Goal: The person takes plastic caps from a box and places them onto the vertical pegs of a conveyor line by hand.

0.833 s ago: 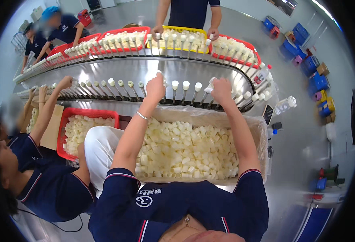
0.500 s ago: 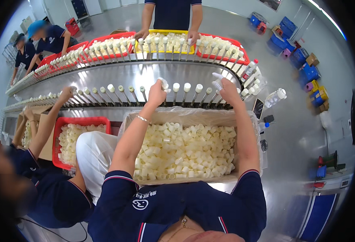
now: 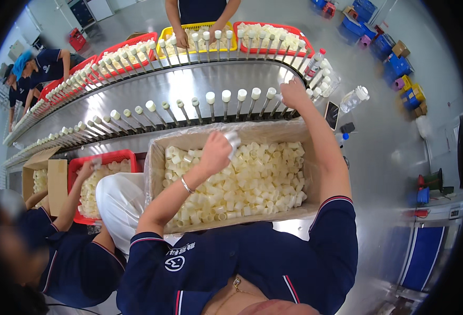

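A large open carton (image 3: 152,157) lined with clear plastic stands before me, full of short cream-white plastic caps (image 3: 242,184). My left hand (image 3: 217,153) hangs over the caps; its white-covered fingertips are smeared by motion, so any held cap cannot be made out. Beyond the carton, my right hand (image 3: 294,94) is at the right end of the near row of upright metal rods (image 3: 212,111). Its fingers are bent together beside a capped rod; what lies between them is hidden. White caps (image 3: 226,96) top several rods nearby, while rods farther left carry duller, narrower tops.
The rods line a curved metal conveyor (image 3: 163,86). Across it, a person's hands reach into a yellow basket (image 3: 237,42) beside red baskets (image 3: 310,50). At left, a neighbour's hand is above a red basket (image 3: 74,168). Bottles (image 3: 353,100) and a phone (image 3: 331,114) lie at right.
My left hand has drawn back from the rods to above the carton. My right hand stays at the rods, its fingers now lower. The neighbour's hand has left the rods. The whole view has shifted.
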A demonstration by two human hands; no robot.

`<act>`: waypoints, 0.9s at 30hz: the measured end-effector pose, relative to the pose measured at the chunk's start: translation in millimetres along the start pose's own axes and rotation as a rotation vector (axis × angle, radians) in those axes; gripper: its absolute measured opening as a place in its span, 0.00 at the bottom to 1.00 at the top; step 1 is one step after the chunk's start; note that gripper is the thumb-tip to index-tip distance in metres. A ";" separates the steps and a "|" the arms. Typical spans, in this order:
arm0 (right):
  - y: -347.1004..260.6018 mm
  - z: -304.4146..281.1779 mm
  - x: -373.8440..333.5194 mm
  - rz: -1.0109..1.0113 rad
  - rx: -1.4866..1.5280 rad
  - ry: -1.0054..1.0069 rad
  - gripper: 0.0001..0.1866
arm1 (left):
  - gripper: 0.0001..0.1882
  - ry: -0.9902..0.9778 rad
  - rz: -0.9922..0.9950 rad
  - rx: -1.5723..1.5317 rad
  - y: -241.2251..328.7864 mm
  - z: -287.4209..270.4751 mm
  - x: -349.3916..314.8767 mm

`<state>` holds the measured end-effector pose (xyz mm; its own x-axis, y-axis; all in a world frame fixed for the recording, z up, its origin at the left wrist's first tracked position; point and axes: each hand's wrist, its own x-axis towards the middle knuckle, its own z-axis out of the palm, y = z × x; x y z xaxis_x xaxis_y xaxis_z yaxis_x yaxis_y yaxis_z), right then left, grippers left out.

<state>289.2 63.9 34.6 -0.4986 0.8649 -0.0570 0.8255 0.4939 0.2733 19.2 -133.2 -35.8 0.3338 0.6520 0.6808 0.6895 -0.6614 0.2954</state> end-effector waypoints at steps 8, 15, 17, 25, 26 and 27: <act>-88.2 57.0 -118.6 -0.095 0.546 0.647 0.12 | 0.15 -0.596 -0.169 0.027 6.5 101.7 -40.6; -129.0 154.3 -132.2 -0.024 0.381 0.006 0.05 | 0.12 -0.740 -0.267 0.033 -7.1 146.4 -45.6; -136.4 165.5 -111.9 0.043 0.296 -0.059 0.07 | 0.13 -0.624 -0.315 -0.022 -2.6 130.9 -55.0; -122.7 93.0 -93.5 -0.392 0.399 -0.223 0.12 | 0.14 -0.327 -0.696 -0.441 10.5 34.1 -38.7; -124.6 74.6 -88.7 -0.338 0.630 -0.191 0.13 | 0.14 -0.228 -0.616 -0.393 6.0 18.4 -31.0; -127.5 56.8 -83.5 -0.281 0.878 -0.159 0.14 | 0.14 -0.123 -0.648 -0.352 0.4 3.6 -22.5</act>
<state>240.6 -66.2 -50.1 -0.7215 0.6739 -0.1590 0.6167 0.5210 -0.5901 14.3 -146.8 -53.3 0.0144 0.9747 0.2229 0.5326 -0.1962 0.8233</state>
